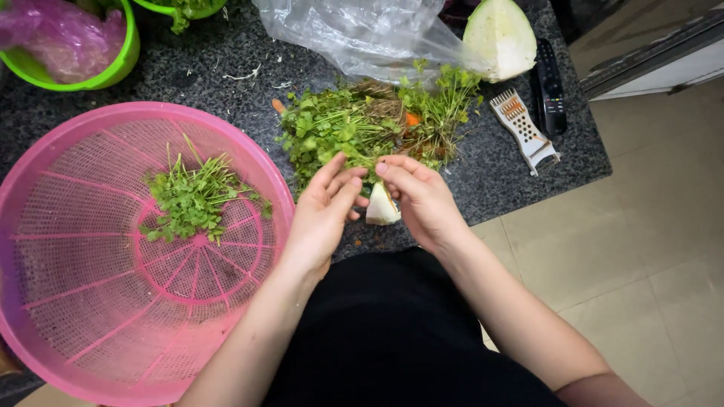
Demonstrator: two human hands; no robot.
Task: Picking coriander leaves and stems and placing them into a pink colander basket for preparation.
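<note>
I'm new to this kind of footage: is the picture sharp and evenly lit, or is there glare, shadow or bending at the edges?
Head view: soft, even light and only faint shadows; the hands, left and right, and the green herbs look fairly sharp; pale glare sits on the clear plastic bag; the pink colander bulges at the left edge, suggesting wide-angle distortion.

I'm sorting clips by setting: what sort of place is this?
Most likely a home kitchen: a dark speckled stone counter, a pink colander holding picked herbs, and a cut cabbage beside a small grater.
</note>
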